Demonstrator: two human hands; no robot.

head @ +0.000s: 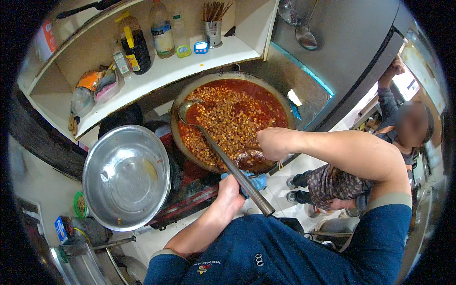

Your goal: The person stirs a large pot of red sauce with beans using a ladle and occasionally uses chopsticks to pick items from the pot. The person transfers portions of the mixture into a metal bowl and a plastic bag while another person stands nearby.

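Note:
A large wok (180,137) holds diced food (228,124) in red oily liquid. Across its left rim leans a metal ladle (235,167), its bowl at the wok's upper left and its handle end towards my body. My left hand (229,192) is closed at the wok's near rim on a blue cloth (258,181), beside the ladle handle. Over the near right part of the wok is my right hand (276,143), fingers curled and pointing down; what it holds is mostly hidden, though a utensil's edge seems to show in the liquid below it.
An empty metal basin (130,181) stands left of the wok. Behind, a white shelf (228,53) carries bottles, two timers and a metal holder (213,34) of sticks. Ladles (306,37) hang on the grey panel. Another person (335,185) in an apron stands at the right.

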